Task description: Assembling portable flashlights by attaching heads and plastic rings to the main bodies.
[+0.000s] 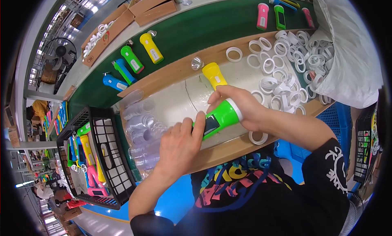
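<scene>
A green flashlight (223,118) with a dark panel on its handle is held tilted between both hands, over the near side of the shallow cardboard tray (196,164). My left hand (179,144) is closed round its handle end. My right hand (245,107) grips the wide head, where a white ring (234,109) sits round the rim. Just beyond my right hand lies a yellow flashlight (213,74), partly hidden by the fingers. A clear reflector cup (197,63) rests near its head.
Loose white rings (281,87) heap at the tray's right; stacked clear lenses (141,113) line its left. Flashlights, including a yellow one (151,48) and a pink one (262,16), lie on the green bench. A black crate (112,154) of flashlights stands left, a white sack (347,64) right.
</scene>
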Demonstrator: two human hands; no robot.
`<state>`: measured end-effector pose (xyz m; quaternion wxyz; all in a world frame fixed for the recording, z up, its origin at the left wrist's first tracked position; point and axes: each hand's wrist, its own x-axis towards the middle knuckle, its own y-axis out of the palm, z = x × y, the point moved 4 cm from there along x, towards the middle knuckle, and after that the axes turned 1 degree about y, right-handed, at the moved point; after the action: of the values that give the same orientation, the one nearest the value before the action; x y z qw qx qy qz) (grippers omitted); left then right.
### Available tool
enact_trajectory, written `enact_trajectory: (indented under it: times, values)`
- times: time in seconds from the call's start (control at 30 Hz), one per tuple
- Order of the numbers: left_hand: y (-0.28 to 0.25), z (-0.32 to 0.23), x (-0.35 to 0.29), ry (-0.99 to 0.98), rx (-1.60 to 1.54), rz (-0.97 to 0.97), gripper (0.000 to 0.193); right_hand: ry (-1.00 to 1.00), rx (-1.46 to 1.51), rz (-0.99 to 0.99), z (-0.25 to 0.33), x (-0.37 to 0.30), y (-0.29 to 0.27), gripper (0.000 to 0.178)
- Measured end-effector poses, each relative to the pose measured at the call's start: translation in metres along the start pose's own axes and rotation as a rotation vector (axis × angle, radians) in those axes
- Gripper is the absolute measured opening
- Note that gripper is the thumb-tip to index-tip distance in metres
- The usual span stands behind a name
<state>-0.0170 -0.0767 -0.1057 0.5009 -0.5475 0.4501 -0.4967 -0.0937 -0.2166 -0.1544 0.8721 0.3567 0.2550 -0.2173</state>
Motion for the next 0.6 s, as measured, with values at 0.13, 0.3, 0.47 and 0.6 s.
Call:
enact_trajectory:
  times: [0.13, 0.3, 0.47, 0.6]
  values:
    - [0.002, 0.007, -0.006, 0.018, -0.055, -0.014, 0.047, -0.003, 0.048, -0.043, -0.012, 0.000, -0.008, 0.037]
    - [0.004, -0.013, -0.005, -0.012, 0.054, 0.063, 0.042, -0.451, -0.386, -0.010, -0.005, -0.009, -0.009, 0.038]
    - [0.016, 0.003, 0.016, 0.008, 0.103, -0.026, 0.049, -0.019, -0.009, -0.086, -0.003, 0.012, -0.018, 0.043]
    - [-0.015, 0.005, -0.007, 0.086, -0.737, 0.172, 0.077, -1.181, -1.010, 0.186, 0.024, -0.051, 0.011, 0.035]
